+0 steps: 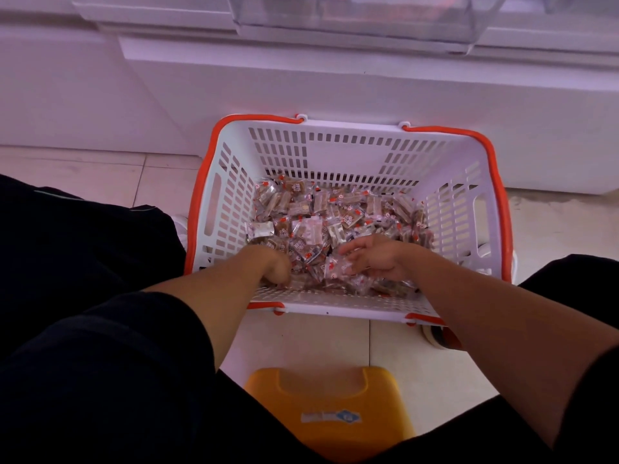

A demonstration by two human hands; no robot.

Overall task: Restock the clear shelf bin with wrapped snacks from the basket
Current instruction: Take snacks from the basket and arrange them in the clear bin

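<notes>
Wrapped snacks (335, 226) cover the basket (335, 152) floor; both hands reach in.

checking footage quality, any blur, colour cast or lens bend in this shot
Head view: pinkish-purple cast over the white shelf base; wide-angle bend curves the basket rim; right hand fingers slightly smeared; snacks fairly sharp; clear bin hazy at top edge.

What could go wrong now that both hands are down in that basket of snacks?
The snacks are small, slippery-looking packets lying loose, so a big handful could spill on the way up to the clear bin. The left hand works close to the basket wall, where packets may be harder to scoop.
</notes>
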